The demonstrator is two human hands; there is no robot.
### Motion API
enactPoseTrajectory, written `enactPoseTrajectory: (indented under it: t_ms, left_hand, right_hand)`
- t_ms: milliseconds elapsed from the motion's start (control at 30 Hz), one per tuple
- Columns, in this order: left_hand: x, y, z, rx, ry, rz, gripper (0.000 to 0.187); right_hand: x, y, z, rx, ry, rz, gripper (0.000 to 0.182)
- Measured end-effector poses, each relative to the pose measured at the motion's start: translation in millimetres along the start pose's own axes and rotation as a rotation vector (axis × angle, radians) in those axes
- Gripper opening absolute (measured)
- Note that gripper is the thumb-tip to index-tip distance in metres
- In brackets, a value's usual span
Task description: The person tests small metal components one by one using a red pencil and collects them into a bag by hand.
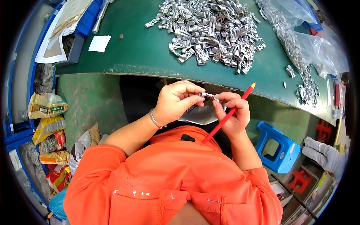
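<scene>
Between my hands, just in front of the table edge, is a small silver metal part [209, 95] with a ring-like end. My left hand [179, 98] pinches its left end between thumb and fingers. On its other end are the fingertips of my right hand [235, 114], which also carries a red pencil [225, 119] slanting through the fingers, yellow tip up and away. Beyond the hands, a big heap of similar silver metal parts [213, 32] lies on the green table [138, 45].
A clear plastic bag [315, 52] and more metal pieces [308, 88] lie at the table's right. White paper [99, 43] and a blue bin [88, 18] are at the left. A blue stool [277, 148] stands right of my body. Sacks [48, 105] line the left shelf.
</scene>
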State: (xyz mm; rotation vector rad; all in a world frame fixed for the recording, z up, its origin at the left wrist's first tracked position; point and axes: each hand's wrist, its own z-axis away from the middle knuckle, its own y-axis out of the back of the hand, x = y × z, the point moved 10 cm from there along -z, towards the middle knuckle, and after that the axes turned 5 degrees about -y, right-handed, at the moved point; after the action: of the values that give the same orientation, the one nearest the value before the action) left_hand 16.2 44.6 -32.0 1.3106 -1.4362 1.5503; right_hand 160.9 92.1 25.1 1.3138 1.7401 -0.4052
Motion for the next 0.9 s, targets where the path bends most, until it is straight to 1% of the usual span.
enactPoseTrajectory:
  t_ms: [33,100,133,167,233,267,300,367,400,433,500,533,567,600,633,667,700,733,767,833,900]
  left_hand:
    - [1.4,0.2,-0.6,-0.005,-0.006,-0.002,0.017]
    - [22.0,-1.1,-4.8,-0.045,-0.174,-0.316,0.014]
    - [50.8,-10.3,-8.7,-0.099,-0.425,-0.609,0.015]
    - [62.5,-13.4,-11.3,-0.11,-0.509,-0.641,0.023]
    - [84.8,-8.6,-20.5,-0.078,-0.645,-0.663,0.024]
    - [93.8,-2.3,-28.6,-0.033,-0.623,-0.666,0.024]
    - [100.3,6.1,-34.6,0.024,-0.672,-0.671,0.023]
    - [108.2,22.4,-44.2,0.148,-0.678,-0.832,0.021]
    - [106.2,32.4,-45.8,0.224,-0.666,-0.808,0.02]
    - [98.7,42.3,-47.9,0.269,-0.567,-0.777,0.021]
    - [90.7,53.4,-48.8,0.343,-0.515,-0.668,0.023]
    - [89.4,56.0,-49.7,0.347,-0.496,-0.675,0.024]
    - [90.4,57.0,-50.3,0.348,-0.512,-0.666,0.024]
    - [87.7,59.9,-51.7,0.356,-0.49,-0.635,0.024]
    - [84.0,63.1,-52.8,0.362,-0.464,-0.607,0.024]
    - [81.2,66.1,-53.3,0.367,-0.458,-0.595,0.023]
    - [80.1,66.0,-53.6,0.366,-0.462,-0.592,0.023]
    - [78.3,67.2,-54.4,0.366,-0.451,-0.578,0.023]
    - [77.1,68.9,-55.1,0.364,-0.44,-0.568,0.023]
    - [78.0,69.9,-56.1,0.36,-0.431,-0.563,0.023]
    - [79.7,65.3,-56.7,0.315,-0.427,-0.606,0.024]
  right_hand:
    - [-1.6,0.2,-1.5,0.004,0.007,0.002,0.033]
    - [-8.2,1.7,-5.9,0.018,0.04,0.032,0.033]
    - [-11.1,2.9,-9.5,0.032,0.052,0.049,0.032]
    - [-19.5,3.0,-19.5,0.003,0.068,0.109,0.03]
    - [-23.4,11.1,-42.9,0.018,0.092,0.104,0.03]
    - [-29.7,18.0,-62.5,0.066,0.111,0.093,0.03]
    - [-18.6,26.3,-77.2,0.104,0.011,0.023,0.028]
    - [-3.1,24.0,-109.6,0.066,-0.291,-0.22,0.027]
    - [3.0,11.8,-124.1,-0.085,-0.371,-0.238,0.025]
    - [12.4,-2.4,-135.0,-0.242,-0.549,-0.238,0.026]
    - [25.1,-16.9,-167.1,-0.465,-0.708,-0.068,0.026]
    - [36.5,-14.1,-193.4,-0.451,-0.67,-0.033,0.027]
    - [42.3,-7.2,-229.3,-0.417,-0.58,0.115,0.023]
    - [48.2,-0.2,-260.3,-0.307,-0.657,0.026,0.018]
    - [61.6,9.5,-300.3,-0.268,-0.56,-0.002,0.014]
    - [54.9,26.2,-328.9,0.012,-0.534,-0.075,0.014]
    - [51.8,31.6,-352.1,0.089,-0.506,-0.234,0.016]
    - [66.6,38.2,-373.8,0.105,-0.527,-0.263,0.017]
    - [65.4,42.6,-381.2,0.118,-0.511,-0.285,0.014]
    - [59.9,49.4,-374.8,0.139,-0.481,-0.307,0.014]
    - [50.5,56.1,-345.5,0.155,-0.473,-0.254,0.014]
